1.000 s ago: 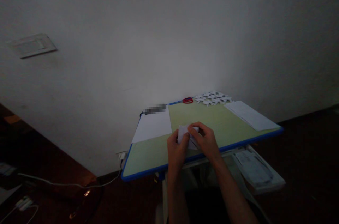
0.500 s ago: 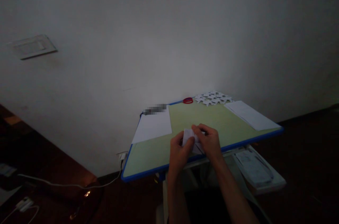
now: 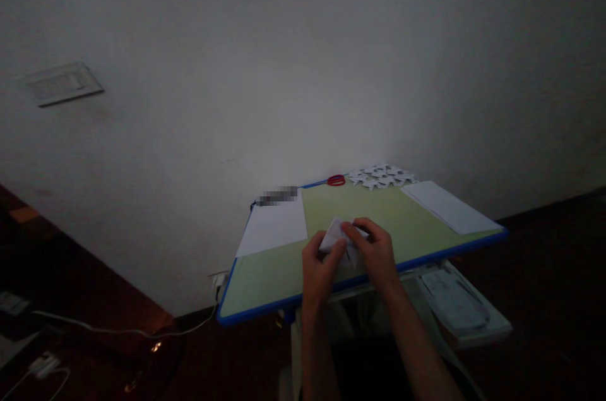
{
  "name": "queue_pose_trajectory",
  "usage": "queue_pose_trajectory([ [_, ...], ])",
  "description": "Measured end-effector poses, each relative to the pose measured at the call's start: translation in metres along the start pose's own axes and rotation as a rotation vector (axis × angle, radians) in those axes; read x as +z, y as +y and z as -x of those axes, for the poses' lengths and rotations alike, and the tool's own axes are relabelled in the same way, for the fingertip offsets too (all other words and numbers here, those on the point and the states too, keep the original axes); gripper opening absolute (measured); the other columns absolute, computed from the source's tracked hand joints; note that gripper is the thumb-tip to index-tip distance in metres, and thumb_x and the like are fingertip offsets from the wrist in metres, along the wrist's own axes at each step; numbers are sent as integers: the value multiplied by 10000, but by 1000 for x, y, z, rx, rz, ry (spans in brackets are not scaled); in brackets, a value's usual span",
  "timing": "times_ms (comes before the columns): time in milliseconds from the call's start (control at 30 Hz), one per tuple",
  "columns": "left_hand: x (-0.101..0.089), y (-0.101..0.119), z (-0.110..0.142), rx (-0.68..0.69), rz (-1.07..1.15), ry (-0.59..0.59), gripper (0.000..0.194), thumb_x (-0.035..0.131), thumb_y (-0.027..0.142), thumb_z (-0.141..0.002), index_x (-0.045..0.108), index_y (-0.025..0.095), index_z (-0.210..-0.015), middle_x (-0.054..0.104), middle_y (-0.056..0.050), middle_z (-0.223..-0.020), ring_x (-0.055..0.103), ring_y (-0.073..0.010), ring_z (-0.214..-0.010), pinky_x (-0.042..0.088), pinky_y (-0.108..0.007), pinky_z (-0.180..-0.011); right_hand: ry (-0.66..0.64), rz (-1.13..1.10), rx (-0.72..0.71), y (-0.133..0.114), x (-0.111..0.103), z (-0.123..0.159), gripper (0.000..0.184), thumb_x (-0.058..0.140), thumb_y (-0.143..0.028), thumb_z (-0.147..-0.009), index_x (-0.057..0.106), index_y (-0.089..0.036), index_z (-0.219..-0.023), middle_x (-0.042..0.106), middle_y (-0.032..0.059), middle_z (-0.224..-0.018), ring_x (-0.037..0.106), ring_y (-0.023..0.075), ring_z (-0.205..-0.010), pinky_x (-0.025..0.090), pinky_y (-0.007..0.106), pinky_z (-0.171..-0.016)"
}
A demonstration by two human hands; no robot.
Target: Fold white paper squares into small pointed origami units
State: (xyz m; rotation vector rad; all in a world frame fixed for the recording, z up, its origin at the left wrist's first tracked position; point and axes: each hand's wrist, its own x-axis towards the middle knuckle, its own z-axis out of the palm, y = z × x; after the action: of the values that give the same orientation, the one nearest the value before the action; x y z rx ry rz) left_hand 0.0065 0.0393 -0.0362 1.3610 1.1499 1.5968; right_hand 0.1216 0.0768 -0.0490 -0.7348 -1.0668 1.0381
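A small piece of folded white paper point(image 3: 334, 233) is held up over the front part of the green desk point(image 3: 265, 284). My left hand point(image 3: 320, 265) grips its left side, with the thumb across the face of the paper. On the right side, my right hand point(image 3: 376, 249) pinches the upper part between thumb and bent fingers. A pointed flap hangs down between the two hands. The fingertips behind the paper are hidden.
Red-handled scissors point(image 3: 336, 180) lie at the desk's back edge, beside several folded white paper pieces point(image 3: 381, 176). White sheets point(image 3: 449, 206) rest at the right, another white sheet point(image 3: 273, 225) at the left. An open drawer point(image 3: 461, 306) sticks out below the right edge.
The folded paper has shifted slightly right and turned, so a corner now points upward. Both hands moved a little right with it and kept their hold.
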Motion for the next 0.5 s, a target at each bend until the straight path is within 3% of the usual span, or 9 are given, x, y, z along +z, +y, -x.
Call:
queue_pose_trajectory([
  [167, -1, -7, -5, 18, 120, 113, 285, 838, 371, -739, 704, 140, -840, 717, -29, -760, 652, -152, -688, 503, -229, -642, 13, -73, 4, -1, -1, 0, 263, 794, -439, -778, 695, -206, -850, 699, 1, -773, 622, 170, -719, 474, 248, -632],
  [367, -5, -18, -11, 71, 262, 303, 360, 848, 370, -741, 710, 163, -1002, 760, -52, -908, 704, -170, -819, 530, -249, -735, -144, -27, 7, 0, -4, 0, 267, 807, -406, -735, 639, -199, -718, 641, -21, -673, 588, 152, -648, 458, 251, -613],
  [500, -4, -18, -10, 59, 287, 257, 426, 809, 421, -779, 694, 157, -1092, 755, -72, -971, 708, -175, -813, 546, -258, -713, -69, -10, 15, 1, -3, -1, 301, 799, -461, -739, 657, -197, -769, 698, 11, -722, 631, 177, -677, 484, 275, -632],
])
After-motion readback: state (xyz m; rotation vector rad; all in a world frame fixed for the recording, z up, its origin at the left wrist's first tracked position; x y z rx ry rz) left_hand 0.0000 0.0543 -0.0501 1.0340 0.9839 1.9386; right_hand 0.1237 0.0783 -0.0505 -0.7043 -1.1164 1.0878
